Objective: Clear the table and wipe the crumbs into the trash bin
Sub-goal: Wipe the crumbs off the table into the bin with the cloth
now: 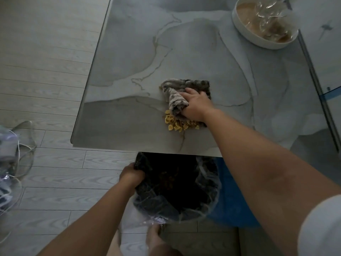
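- The floor is laid with pale grey wood-grain planks, their seams running mostly crosswise, and it fills the left side and the near ground.
- A desk with a light marble-look top, veined in thin grey and tan lines, has a thin straight edge and a rounded near-left corner.
- A blue patch of something lies low beside the desk; what it is I cannot tell.
- To the far right stands a pale glossy panel with a metal edge.
- The light is dim and cool, with soft shadows.
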